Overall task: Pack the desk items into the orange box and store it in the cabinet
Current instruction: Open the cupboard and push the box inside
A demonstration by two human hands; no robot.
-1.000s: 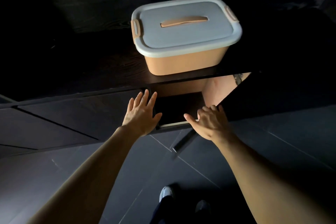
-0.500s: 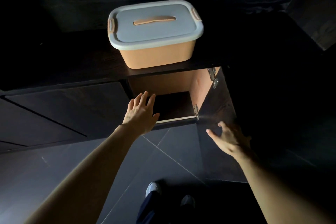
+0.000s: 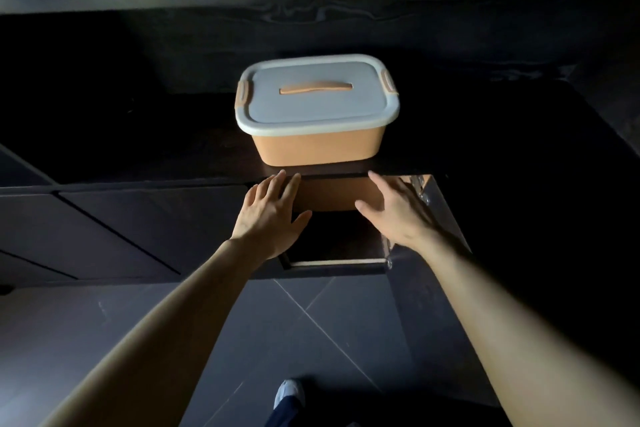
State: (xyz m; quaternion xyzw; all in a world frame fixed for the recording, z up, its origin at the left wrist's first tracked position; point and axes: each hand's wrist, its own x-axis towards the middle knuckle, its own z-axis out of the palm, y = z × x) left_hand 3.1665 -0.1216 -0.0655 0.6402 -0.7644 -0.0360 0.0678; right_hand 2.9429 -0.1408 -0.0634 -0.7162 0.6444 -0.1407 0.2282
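Note:
The orange box (image 3: 317,146), closed with a pale grey lid and an orange handle, stands on the dark desk top near its front edge. Directly below it the cabinet compartment (image 3: 334,236) is open, and its dark door (image 3: 446,218) is swung out to the right. My left hand (image 3: 272,215) is spread in front of the compartment's left edge, fingertips near the desk's front edge. My right hand (image 3: 394,215) is spread before the compartment's right side, just below the box. Both hands hold nothing.
Closed dark cabinet fronts (image 3: 121,225) run to the left of the open compartment. A grey tiled floor (image 3: 294,329) lies below, with my shoe (image 3: 289,392) on it. The open door stands out over the floor on the right.
The door has swung fully open to the right. My right hand left the door and rose toward the box. My left hand also moved up toward the desk's front edge.

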